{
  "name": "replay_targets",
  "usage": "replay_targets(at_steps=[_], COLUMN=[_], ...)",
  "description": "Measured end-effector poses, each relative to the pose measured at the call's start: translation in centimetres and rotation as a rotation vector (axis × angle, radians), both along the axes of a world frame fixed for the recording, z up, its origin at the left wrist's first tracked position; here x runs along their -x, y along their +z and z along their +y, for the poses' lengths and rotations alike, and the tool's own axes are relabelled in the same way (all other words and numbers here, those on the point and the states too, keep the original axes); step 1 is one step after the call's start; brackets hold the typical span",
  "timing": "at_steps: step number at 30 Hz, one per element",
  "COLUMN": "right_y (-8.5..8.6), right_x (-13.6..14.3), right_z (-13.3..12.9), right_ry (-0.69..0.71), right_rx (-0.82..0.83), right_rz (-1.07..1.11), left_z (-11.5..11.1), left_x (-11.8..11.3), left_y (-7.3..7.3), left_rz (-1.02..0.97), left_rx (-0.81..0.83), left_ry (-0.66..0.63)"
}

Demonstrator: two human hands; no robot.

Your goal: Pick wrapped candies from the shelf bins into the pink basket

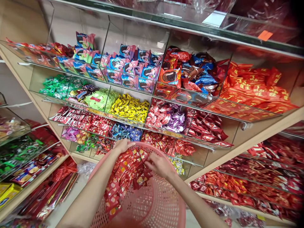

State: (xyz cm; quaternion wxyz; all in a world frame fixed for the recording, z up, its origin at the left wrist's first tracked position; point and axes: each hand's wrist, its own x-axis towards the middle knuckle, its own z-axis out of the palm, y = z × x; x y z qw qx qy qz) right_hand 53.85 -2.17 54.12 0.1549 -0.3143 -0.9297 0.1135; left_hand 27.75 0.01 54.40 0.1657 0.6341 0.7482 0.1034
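Note:
A pink perforated plastic basket (181, 193) stands tilted in front of me, holding a heap of small red candy packets (127, 171) with orange fruit prints. My left hand (122, 146) is closed over its far rim. Inside the basket, my right hand (158, 164) is at the right edge of the heap, its fingers apart and partly curled against the packets. Whether it pinches any packet cannot be made out, but none is seen gripped. The heap lies along the far left wall, and the basket's lower right part shows bare mesh.
Tiered clear shelves hold blue-and-pink cookie packs (128, 68), orange-red packets (256, 85), yellow candies (129, 107), green candies (63, 87) and red-and-purple candies (166, 117). The wooden shelf frame (249, 134) slants at right. More stocked shelves stand on both sides.

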Motion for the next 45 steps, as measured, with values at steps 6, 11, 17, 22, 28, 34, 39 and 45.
replay_targets(at_steps=[6,11,17,22,28,34,39,45], right_y=[-0.2,-2.8,-3.7,-3.0,0.7,1.3,-1.0,-2.4], right_x=[-2.2,-2.4,-2.1,-2.2,-3.6,-1.8,0.8,2.1], right_z=[7.5,10.9,11.8,11.5,7.1,-0.4,-3.0,-3.2], right_ry=[-0.526,-0.622,-0.684,-0.688,-0.509,0.022,0.228,0.317], right_rx=[0.073,0.227,0.271,0.269,0.190,0.206,0.037,-0.110], right_rz=[0.186,0.016,-0.043,0.007,0.190,-0.065,-0.373,-0.434], left_z=[0.0,-0.1,-0.1,0.0,-0.2,-0.2,-0.2,-0.1], left_x=[0.0,-0.1,-0.1,-0.1,-0.2,-0.4,-0.4,-0.4], left_y=[0.0,0.4,0.3,0.1,0.5,0.6,0.5,0.5], left_rz=[-0.013,-0.014,-0.007,0.001,-0.014,-0.014,0.001,0.010], left_rx=[-0.008,0.015,0.018,0.011,0.016,0.038,0.026,0.025], left_ry=[-0.019,-0.006,-0.023,-0.034,-0.004,-0.003,-0.012,-0.015])
